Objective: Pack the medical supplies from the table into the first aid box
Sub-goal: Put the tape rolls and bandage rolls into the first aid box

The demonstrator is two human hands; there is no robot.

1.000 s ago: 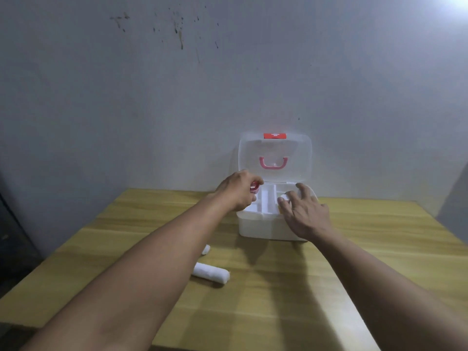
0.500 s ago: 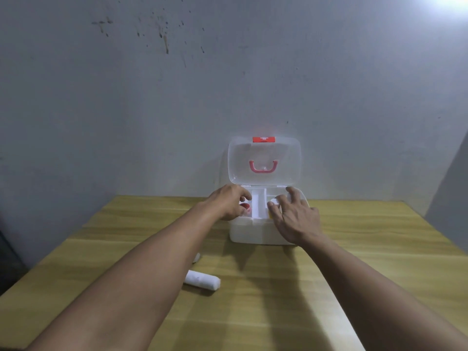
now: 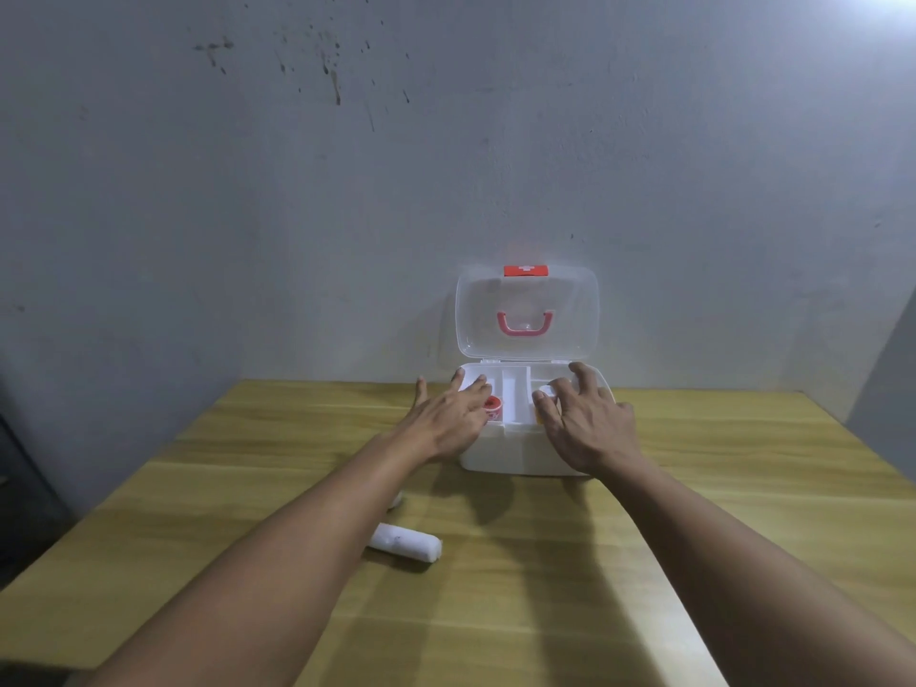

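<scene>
A white first aid box (image 3: 515, 451) stands on the wooden table (image 3: 694, 513) against the wall, its clear lid (image 3: 526, 313) upright with a pink handle. A small red-and-white roll (image 3: 493, 405) lies in the box's left compartment. My left hand (image 3: 448, 420) hovers over that side with fingers spread and nothing in it. My right hand (image 3: 590, 423) rests over the right compartment, fingers around a small white item (image 3: 545, 391) that is partly hidden. A white bandage roll (image 3: 409, 543) lies on the table by my left forearm, with another white piece (image 3: 395, 500) peeking out behind the arm.
A grey stained wall (image 3: 446, 166) rises right behind the box. The table's left edge (image 3: 124, 478) drops to a dark floor. A dark vertical surface (image 3: 887, 379) stands at the far right.
My left hand has let go of the red-and-white roll, which now lies in the left compartment, and its fingers have spread. My right hand stays over the right compartment.
</scene>
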